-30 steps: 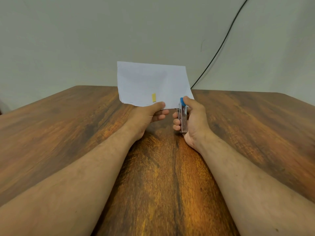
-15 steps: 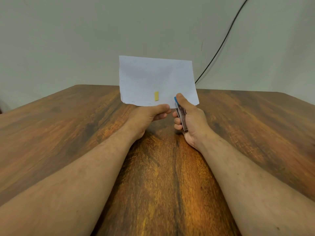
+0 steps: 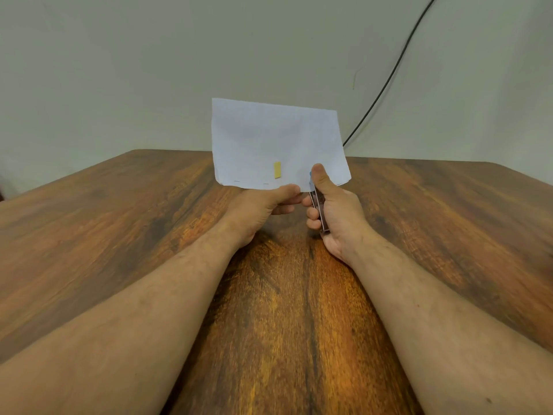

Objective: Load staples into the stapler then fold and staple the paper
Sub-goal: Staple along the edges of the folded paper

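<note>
The paper (image 3: 275, 139) is up in the air above the far part of the tabletop (image 3: 119, 235), standing almost straight up. It looks folded, so it is likely more than one layer. A small yellow mark (image 3: 277, 169) sits near its bottom edge, and a few tiny dark marks along that edge may be staples, but they are too small to be sure.

The left hand (image 3: 260, 208) holds the paper by the bottom edge, near the middle. Its grip is a pinch, thumb on the near side and fingers curled behind.

The right hand (image 3: 335, 211) holds the stapler (image 3: 317, 205). Its grip is wrapped tight around the stapler, with the thumb (image 3: 319, 178) pushed on top by the little blue tip. The nose of the stapler is on the bottom edge of the paper, just to the right of the left hand. I think the hand is squeezing to put in a staple.

Paper is very light and thin. It bends and flops easily and can tear or crumple if pulled hard, so a soft pinch close to the spot being stapled keeps it flat and still. Holding the far top edge would let the bottom wobble.

The stapler is small, hard and shiny metal, so it may slip. A full fist around its body with the thumb on top is a good way to hold it and press.

A black cable (image 3: 389, 73) runs down the wall (image 3: 119, 70) behind.
</note>
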